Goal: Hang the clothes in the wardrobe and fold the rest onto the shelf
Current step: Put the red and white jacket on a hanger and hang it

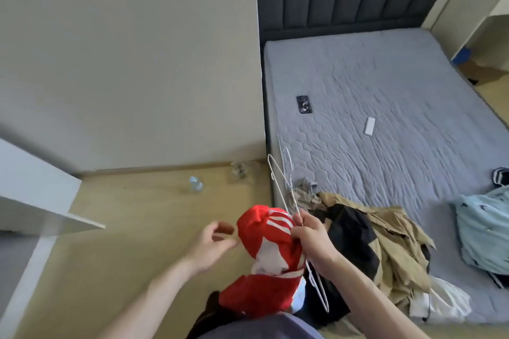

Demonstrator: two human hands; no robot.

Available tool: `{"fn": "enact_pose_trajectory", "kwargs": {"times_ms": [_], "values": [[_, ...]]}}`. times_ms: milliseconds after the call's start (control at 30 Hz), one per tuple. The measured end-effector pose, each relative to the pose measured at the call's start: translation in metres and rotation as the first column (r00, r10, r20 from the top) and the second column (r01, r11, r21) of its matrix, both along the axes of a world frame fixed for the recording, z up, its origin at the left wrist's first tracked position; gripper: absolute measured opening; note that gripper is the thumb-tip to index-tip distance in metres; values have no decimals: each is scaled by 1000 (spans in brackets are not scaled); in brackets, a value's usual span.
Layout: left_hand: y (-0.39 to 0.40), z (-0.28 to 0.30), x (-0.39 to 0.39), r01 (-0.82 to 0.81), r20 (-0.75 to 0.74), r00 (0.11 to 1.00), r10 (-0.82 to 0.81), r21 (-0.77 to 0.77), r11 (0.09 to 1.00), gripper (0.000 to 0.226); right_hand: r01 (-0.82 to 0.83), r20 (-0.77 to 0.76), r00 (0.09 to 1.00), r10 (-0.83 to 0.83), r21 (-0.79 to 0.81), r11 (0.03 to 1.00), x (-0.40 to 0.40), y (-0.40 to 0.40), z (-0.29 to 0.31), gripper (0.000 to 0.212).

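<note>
Currently, head view: right hand (pixel 311 239) grips white hangers (pixel 283 187) and red shirt (pixel 264 231) at 6 o'clock; left hand (pixel 212 242) loosely curled, empty. Shirt likely soft, light: hold at collar.

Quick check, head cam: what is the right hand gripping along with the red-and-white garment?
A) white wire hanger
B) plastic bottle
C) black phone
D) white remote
A: the right hand grips a white wire hanger against the red-and-white garment; the black phone and white remote lie on the bed, the plastic bottle on the floor.
</note>
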State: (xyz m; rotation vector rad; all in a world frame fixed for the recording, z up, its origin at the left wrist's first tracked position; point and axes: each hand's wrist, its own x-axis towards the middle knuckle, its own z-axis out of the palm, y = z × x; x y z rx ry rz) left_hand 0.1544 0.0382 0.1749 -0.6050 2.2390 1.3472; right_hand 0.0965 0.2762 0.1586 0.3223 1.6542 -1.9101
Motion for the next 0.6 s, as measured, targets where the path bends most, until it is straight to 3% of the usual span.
{"fn": "enact_pose_trajectory", "kwargs": {"times_ms": [67, 133, 200, 267, 367, 433, 500, 567, 600], "values": [[-12, 2, 7, -155, 15, 988, 154, 34, 987, 61, -64, -37, 997, 63, -37, 997, 3, -10, 15, 36], [-19, 3, 13, -119, 58, 993, 107, 268, 956, 69, -124, -63, 991, 121, -44, 991, 5, -20, 24, 35], [-19, 8, 24, 7, 19, 1000, -17, 447, 894, 44, -178, -88, 980, 176, -12, 984, 7, -31, 30, 34], [-18, 13, 33, 52, -59, 998, -25, 512, 857, 26, -209, -110, 972, 210, 18, 978, 8, -44, 34, 34], [-28, 24, 41, 11, -159, 983, 94, 558, 830, 23, -213, -143, 964, 223, 85, 973, 11, -58, 36, 39], [-47, 37, 45, -108, -199, 942, 272, 586, 803, 26, -214, -190, 950, 249, 186, 959, 16, -68, 34, 43], [-69, 56, 49, -202, -237, 878, 417, 606, 770, 22, -216, -262, 911, 318, 355, 910, 24, -77, 36, 32], [-83, 73, 53, -207, -305, 846, 437, 567, 797, 15, -217, -279, 877, 391, 496, 841, 37, -88, 45, 17], [-87, 79, 56, -192, -331, 841, 427, 555, 809, 13, -229, -280, 867, 412, 509, 830, 45, -96, 51, 24]]}}
